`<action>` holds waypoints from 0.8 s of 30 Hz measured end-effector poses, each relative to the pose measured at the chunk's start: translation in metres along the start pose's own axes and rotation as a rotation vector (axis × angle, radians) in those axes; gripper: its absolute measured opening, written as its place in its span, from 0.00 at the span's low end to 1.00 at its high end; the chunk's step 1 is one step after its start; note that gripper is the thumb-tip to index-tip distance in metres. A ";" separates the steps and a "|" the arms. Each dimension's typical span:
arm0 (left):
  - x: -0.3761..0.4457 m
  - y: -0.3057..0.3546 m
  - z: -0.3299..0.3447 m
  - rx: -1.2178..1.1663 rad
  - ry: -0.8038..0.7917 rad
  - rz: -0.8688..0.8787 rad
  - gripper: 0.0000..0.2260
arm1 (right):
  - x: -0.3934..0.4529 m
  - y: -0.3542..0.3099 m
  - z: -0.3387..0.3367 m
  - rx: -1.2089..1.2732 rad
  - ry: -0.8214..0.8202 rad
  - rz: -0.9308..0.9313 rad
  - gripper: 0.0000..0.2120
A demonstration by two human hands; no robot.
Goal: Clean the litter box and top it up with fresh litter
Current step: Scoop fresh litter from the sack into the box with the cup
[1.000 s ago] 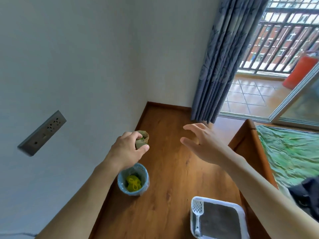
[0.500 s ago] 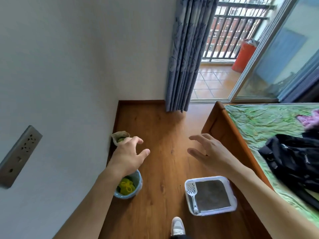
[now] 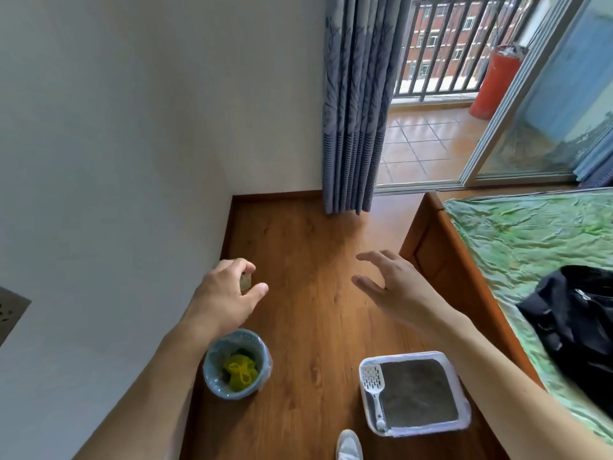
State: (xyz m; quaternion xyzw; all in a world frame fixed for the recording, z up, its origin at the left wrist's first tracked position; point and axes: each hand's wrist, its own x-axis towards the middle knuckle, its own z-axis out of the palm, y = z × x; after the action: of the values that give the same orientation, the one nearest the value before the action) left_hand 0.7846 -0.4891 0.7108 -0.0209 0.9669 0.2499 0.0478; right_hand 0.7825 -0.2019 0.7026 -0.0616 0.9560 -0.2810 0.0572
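Both hands, left (image 3: 223,298) and right (image 3: 391,287), drifted farther above litter box (image 3: 461,416).

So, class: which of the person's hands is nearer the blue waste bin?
Left. The left hand hovers just above and behind the blue waste bin; the right hand is well off to its right.

The litter box (image 3: 464,423) is a shallow white rectangular tray sitting flat on the wooden floor, close beside the bed frame. Dark grey litter (image 3: 419,395) fills it in a smooth, level layer. A white slotted scoop (image 3: 374,386) lies along the tray's left side, its perforated head toward the far end and its handle pointing toward the near rim. A small brownish litter bag (image 3: 246,283) stands by the wall, mostly hidden behind the left hand (image 3: 222,298).
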 end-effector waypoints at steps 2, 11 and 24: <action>0.008 0.007 -0.001 -0.002 0.017 -0.023 0.16 | 0.016 0.006 -0.008 -0.007 -0.023 -0.017 0.23; 0.086 -0.005 -0.007 0.000 0.042 -0.130 0.17 | 0.120 0.005 -0.017 -0.057 -0.112 -0.102 0.23; 0.270 -0.078 -0.030 -0.067 0.065 -0.200 0.20 | 0.324 -0.049 0.003 -0.189 -0.170 -0.176 0.24</action>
State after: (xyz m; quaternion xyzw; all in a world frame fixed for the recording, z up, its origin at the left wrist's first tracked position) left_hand 0.5188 -0.5758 0.6716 -0.1273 0.9521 0.2752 0.0402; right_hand 0.4675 -0.2928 0.7023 -0.1737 0.9608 -0.1877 0.1070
